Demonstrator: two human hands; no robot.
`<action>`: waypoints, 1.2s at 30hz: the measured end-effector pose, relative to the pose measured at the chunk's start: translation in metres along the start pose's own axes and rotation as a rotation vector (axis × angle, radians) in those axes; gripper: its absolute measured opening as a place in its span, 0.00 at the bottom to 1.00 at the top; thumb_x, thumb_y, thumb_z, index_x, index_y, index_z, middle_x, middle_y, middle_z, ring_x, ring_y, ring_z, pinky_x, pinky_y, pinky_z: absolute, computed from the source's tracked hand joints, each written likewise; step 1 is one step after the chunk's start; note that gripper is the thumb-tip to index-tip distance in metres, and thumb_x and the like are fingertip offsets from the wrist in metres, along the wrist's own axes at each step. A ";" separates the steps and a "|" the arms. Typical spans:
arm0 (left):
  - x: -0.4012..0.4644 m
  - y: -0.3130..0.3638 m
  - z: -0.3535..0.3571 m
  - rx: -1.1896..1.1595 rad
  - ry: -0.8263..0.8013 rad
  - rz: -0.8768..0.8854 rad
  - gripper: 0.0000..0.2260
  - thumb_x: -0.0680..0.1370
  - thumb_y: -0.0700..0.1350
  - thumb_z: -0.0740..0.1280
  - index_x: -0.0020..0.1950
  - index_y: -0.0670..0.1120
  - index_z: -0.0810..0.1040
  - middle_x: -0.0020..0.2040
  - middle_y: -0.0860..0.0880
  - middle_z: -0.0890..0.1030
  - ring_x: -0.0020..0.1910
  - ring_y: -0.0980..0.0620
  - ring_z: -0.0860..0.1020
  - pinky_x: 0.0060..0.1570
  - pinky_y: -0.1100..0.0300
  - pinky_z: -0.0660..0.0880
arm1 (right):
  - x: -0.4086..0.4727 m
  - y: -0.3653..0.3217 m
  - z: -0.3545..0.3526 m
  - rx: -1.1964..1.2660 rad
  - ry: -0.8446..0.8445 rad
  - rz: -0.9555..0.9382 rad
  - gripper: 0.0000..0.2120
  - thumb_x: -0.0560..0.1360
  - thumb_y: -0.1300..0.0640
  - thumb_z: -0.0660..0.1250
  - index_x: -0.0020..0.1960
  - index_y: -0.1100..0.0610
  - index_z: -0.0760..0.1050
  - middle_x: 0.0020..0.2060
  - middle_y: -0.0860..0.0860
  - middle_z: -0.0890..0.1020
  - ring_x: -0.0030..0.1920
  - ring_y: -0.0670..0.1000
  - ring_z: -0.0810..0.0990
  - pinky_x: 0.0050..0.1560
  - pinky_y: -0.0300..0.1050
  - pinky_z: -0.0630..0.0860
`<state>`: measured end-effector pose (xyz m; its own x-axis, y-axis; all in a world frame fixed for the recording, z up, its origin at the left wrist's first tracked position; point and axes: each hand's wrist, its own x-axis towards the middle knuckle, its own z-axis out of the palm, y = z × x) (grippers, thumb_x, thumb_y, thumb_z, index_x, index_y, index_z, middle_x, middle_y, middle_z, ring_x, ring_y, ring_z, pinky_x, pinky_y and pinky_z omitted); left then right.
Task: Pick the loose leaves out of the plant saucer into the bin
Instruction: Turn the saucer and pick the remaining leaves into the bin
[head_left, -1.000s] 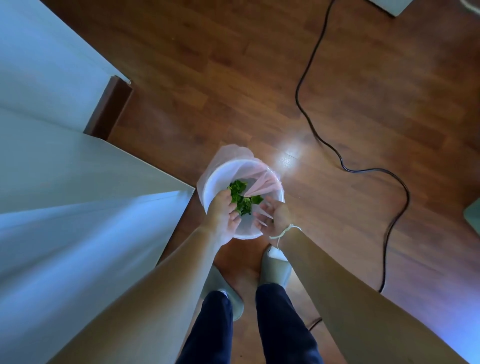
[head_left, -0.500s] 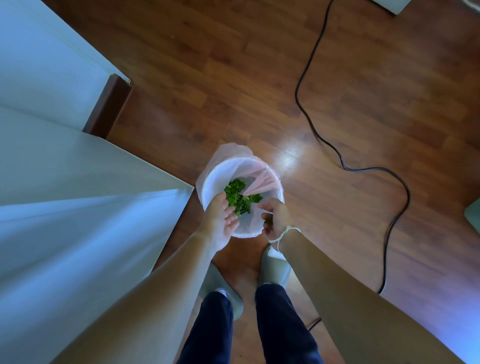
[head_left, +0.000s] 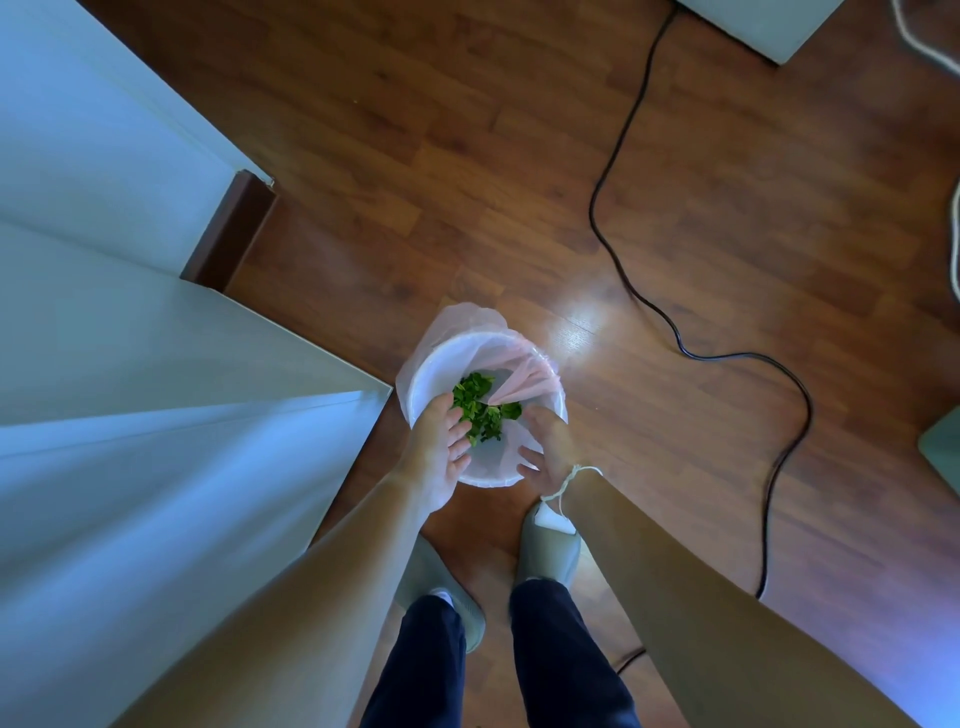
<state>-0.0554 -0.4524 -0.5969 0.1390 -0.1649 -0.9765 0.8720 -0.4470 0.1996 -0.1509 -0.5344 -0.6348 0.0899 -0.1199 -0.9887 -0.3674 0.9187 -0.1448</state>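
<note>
Now — both hands spread open, empty | left hand (head_left: 435, 451), right hand (head_left: 546, 451) over bin (head_left: 441, 358)

Green loose leaves (head_left: 480, 405) lie heaped inside the white, pink-lined bin (head_left: 441, 358) standing upright on the floor.

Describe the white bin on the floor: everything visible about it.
The small round white bin stands upright on the brown wooden floor, just ahead of the person's feet. A thin translucent pink plastic liner is folded over its rim, with a pleated fold sagging inward on the far right. Loose green leaves lie inside. The left hand and right hand hang over its near rim, fingers relaxed; whether they touch it is unclear.
</note>
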 end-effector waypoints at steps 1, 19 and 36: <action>-0.005 0.002 0.000 0.003 0.001 0.009 0.27 0.81 0.56 0.53 0.77 0.44 0.58 0.77 0.44 0.61 0.76 0.45 0.60 0.74 0.50 0.56 | -0.004 -0.002 0.000 -0.010 0.002 -0.008 0.25 0.77 0.50 0.62 0.73 0.55 0.65 0.68 0.49 0.71 0.69 0.56 0.68 0.60 0.48 0.66; -0.022 0.003 0.010 0.042 0.171 0.117 0.23 0.76 0.27 0.61 0.71 0.38 0.69 0.54 0.41 0.77 0.52 0.46 0.77 0.53 0.61 0.74 | -0.039 -0.004 -0.011 -0.109 -0.058 -0.056 0.12 0.78 0.51 0.60 0.56 0.56 0.74 0.45 0.48 0.78 0.45 0.51 0.75 0.39 0.43 0.72; -0.086 0.045 0.002 0.534 0.240 0.382 0.17 0.76 0.40 0.64 0.65 0.45 0.77 0.63 0.45 0.79 0.62 0.46 0.77 0.61 0.60 0.71 | -0.083 -0.035 0.008 -0.285 -0.004 -0.147 0.19 0.76 0.57 0.63 0.64 0.64 0.75 0.55 0.59 0.81 0.49 0.53 0.73 0.52 0.49 0.72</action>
<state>-0.0292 -0.4600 -0.5033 0.5435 -0.2258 -0.8085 0.3998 -0.7773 0.4858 -0.1378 -0.5538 -0.5472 0.1643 -0.2416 -0.9564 -0.5944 0.7495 -0.2914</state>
